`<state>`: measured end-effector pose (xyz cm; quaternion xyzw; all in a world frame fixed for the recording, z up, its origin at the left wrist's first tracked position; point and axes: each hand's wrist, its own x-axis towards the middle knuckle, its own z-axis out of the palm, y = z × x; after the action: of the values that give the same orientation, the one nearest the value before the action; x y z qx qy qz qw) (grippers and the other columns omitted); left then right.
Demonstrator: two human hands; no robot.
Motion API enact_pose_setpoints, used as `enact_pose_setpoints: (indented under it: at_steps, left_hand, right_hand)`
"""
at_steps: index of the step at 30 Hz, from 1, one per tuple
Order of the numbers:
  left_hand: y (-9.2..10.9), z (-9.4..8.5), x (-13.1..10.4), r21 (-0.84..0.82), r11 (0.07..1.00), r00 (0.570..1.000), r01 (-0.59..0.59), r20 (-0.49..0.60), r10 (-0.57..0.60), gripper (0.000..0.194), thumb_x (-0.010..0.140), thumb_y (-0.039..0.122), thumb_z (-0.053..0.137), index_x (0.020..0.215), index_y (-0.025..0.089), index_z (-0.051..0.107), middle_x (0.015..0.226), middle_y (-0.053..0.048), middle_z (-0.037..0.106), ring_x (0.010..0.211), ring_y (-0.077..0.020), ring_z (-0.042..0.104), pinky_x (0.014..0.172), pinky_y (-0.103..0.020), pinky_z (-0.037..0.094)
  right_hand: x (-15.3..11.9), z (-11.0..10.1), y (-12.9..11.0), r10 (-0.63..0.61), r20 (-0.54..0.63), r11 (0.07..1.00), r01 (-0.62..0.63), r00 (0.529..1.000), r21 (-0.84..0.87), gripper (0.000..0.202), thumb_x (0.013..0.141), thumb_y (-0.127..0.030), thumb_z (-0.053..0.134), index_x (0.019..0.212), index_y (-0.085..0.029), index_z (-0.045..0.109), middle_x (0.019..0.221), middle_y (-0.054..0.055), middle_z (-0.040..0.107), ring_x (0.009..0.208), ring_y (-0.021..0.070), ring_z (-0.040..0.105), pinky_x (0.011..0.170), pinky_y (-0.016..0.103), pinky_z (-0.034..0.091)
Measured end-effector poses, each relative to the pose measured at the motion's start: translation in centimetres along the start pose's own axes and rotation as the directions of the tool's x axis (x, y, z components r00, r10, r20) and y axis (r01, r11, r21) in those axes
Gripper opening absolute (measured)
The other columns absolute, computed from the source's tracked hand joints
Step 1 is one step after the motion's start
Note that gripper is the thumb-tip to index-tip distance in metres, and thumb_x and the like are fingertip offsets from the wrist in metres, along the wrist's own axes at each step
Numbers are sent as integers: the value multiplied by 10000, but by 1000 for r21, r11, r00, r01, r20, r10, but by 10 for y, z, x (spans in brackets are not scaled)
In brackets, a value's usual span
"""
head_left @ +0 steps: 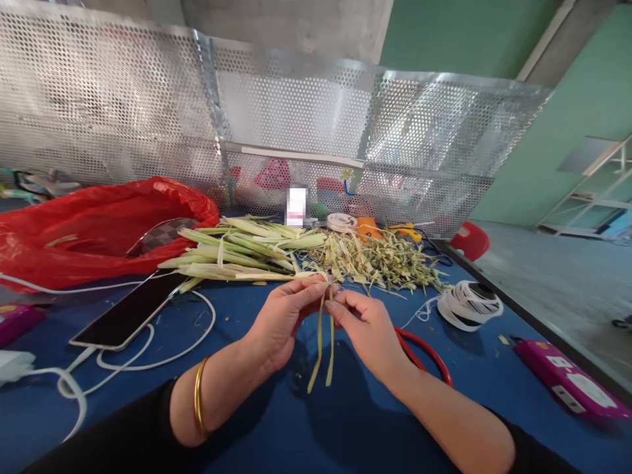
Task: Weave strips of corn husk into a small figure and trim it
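My left hand (pixel 281 316), with a gold bangle at its wrist, pinches the top of a narrow, pale yellow-green husk strip (pixel 318 342) between thumb and fingers. Close beside it, my right hand (pixel 368 326) pinches the same piece near its upper part. Two thin ends hang down from between the hands over the blue table (pixel 237 395). Fingers hide where the two ends meet. Just beyond the hands lie long pale green corn husks (pixel 247 247) in a bundle, and a heap of shredded husk scraps (pixel 380 260) sits to their right.
At the left are a red plastic bag (pixel 93 210), a dark-screened phone (pixel 131 313) and a white cable (pixel 205 329). To the right stand a spool of white cord (pixel 469 306) and a magenta pack (pixel 567 378). A red curved loop (pixel 429 352) lies by my right forearm. Perforated metal panels (pixel 296 105) close the back.
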<state>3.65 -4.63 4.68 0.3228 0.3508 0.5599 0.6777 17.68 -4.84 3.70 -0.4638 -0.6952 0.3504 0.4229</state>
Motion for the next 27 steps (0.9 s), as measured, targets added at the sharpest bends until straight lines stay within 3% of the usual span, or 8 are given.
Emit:
enact_pose_setpoints:
  at_steps: [6, 11, 14, 16, 18, 23, 25, 27]
  left_hand:
    - [-4, 3, 0, -18, 1000, 998, -23, -51, 22, 122, 616, 130, 779, 704, 111, 697, 680, -20, 693, 678, -99, 627, 679, -170, 477]
    - [-5, 4, 0, -4, 1000, 995, -18, -103, 18, 140, 586, 144, 798, 693, 115, 712, 658, -10, 685, 634, -89, 611, 637, -172, 467]
    - [-2, 3, 0, 14, 1000, 994, -10, -110, 11, 149, 567, 158, 811, 672, 116, 713, 666, -20, 689, 646, -96, 616, 663, -183, 472]
    - [0, 3, 0, 42, 999, 995, 17, -99, -13, 178, 562, 165, 816, 706, 115, 724, 685, -32, 700, 668, -105, 627, 696, -191, 474]
    - [1, 3, -1, 96, 994, 996, 56, -68, -50, 199, 561, 175, 819, 728, 113, 730, 710, -46, 711, 686, -114, 635, 710, -197, 472]
    - [1, 2, -2, 206, 975, 994, 88, 49, -100, 156, 635, 246, 784, 704, 117, 730, 718, -68, 724, 698, -126, 643, 720, -202, 470]
    - [2, 1, -3, 197, 975, 992, 106, 52, -118, 164, 672, 268, 757, 711, 111, 729, 716, -79, 725, 705, -138, 656, 740, -218, 480]
    - [3, 1, -3, 181, 976, 990, 119, 54, -131, 164, 668, 256, 757, 740, 110, 734, 736, -80, 729, 738, -154, 669, 773, -231, 486]
  right_hand:
    - [-5, 1, -5, -236, 17, 966, 236, 972, -108, 278, 879, -230, 472, 608, -194, 426, 619, -32, 426, 604, 116, 387, 593, 236, 337]
    - [-5, 0, -6, -285, 69, 930, 293, 956, -222, 278, 867, -196, 490, 594, -196, 434, 614, -26, 463, 604, 122, 425, 610, 248, 346]
    - [-4, -7, -8, -305, -18, 917, 288, 952, -277, 242, 877, -251, 508, 642, -195, 509, 621, -16, 517, 615, 131, 469, 648, 263, 362]
    - [-1, -13, -9, -275, -153, 940, 232, 949, -249, 199, 873, -311, 525, 718, -195, 567, 643, -7, 538, 624, 138, 482, 635, 263, 375]
    - [3, -18, -10, -199, -207, 971, 165, 958, -171, 193, 856, -343, 547, 758, -188, 608, 673, 7, 560, 631, 143, 488, 605, 260, 385]
    - [11, -21, -7, 23, -9, 989, -22, 1000, 144, 168, 811, -311, 590, 738, -172, 650, 646, 18, 629, 623, 157, 559, 622, 283, 438]
    - [12, -21, -5, 59, -1, 975, -57, 998, 214, 133, 800, -289, 603, 796, -171, 664, 648, 11, 633, 631, 158, 578, 641, 290, 458]
    - [13, -23, -5, 25, -51, 987, -16, 998, 162, 159, 799, -261, 600, 910, -183, 684, 736, 17, 642, 661, 150, 576, 667, 293, 465]
